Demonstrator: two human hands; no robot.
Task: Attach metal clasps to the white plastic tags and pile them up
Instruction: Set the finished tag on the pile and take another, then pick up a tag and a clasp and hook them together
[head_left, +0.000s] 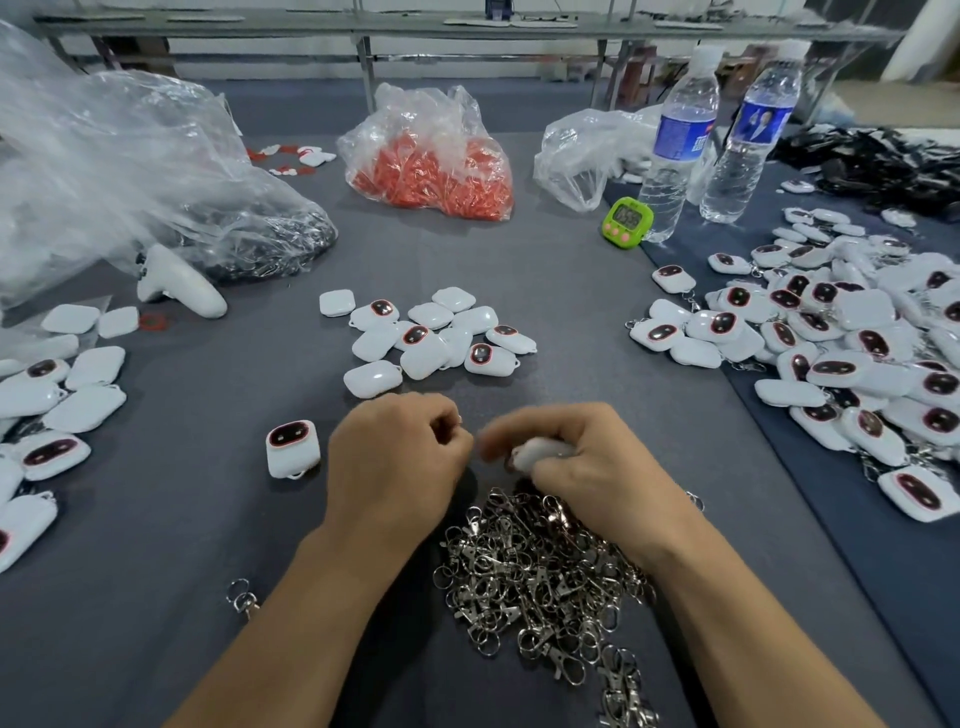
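A: Status of grip?
B: Right hand (587, 462) fingers clamped on white tag (540, 449), six o'clock; left hand (400, 457) fingers pinch what looks like a clasp (460, 419).
A: Advice?
B: Steady tag, expose loop; finished pile (857, 353) lies three o'clock.

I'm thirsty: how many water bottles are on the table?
2. The left bottle stands just behind the green timer; the right bottle stands beside it. More could hide behind the bags.

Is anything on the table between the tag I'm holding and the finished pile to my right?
Nothing visible. Only bare table lies between the tag in the right hand and the finished pile; the loose clasps sit nearer you.
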